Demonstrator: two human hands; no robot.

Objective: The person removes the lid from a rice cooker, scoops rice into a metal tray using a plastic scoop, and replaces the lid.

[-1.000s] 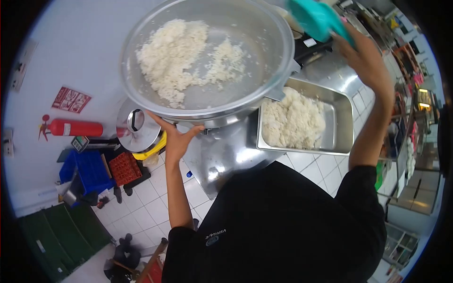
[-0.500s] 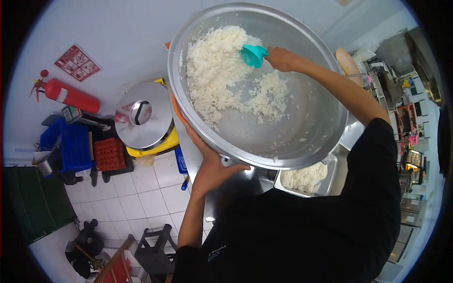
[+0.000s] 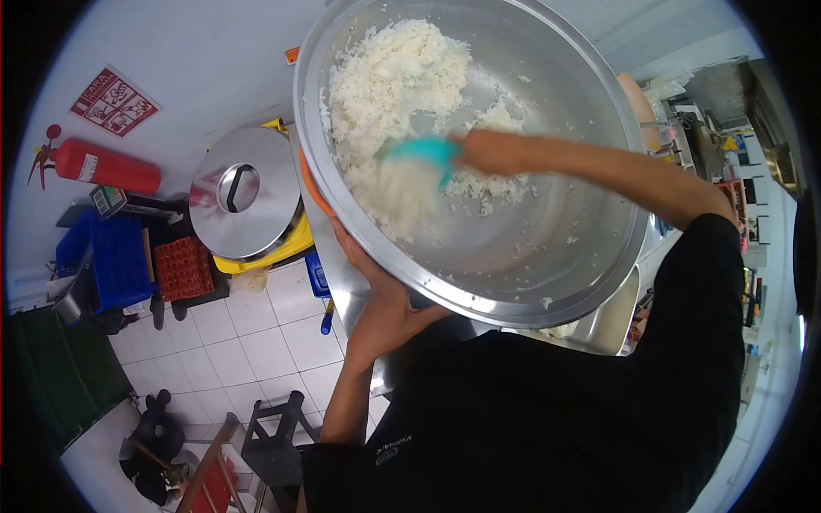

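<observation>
A large metal pot (image 3: 590, 244) is tipped with its mouth towards me, with white cooked rice (image 3: 398, 77) heaped at its left side. My right hand (image 3: 496, 154) reaches inside, closed around the handle of a teal scoop (image 3: 428, 150), blurred by motion. Rice falls or slides below the scoop, smeared in the view. My left hand (image 3: 385, 312) grips the pot's lower left edge from outside, thumb along the rim and fingers partly hidden. Something orange (image 3: 314, 184) lies against the pot's outside by those fingertips. Under the pot's rim shows part of a metal tray (image 3: 611, 321) with some rice.
A steel counter edge (image 3: 346, 299) runs under the pot. To the left stand a lidded metal pot (image 3: 265, 184) on a yellow base, a blue crate (image 3: 120, 256) and a red egg tray (image 3: 182, 268). A fire extinguisher (image 3: 107, 165) hangs on the wall; a dark stool (image 3: 278, 440) stands below.
My right hand and the scoop have moved down and left into the lower part of the rice. The pot sits slightly differently in view and now covers more of the tray.
</observation>
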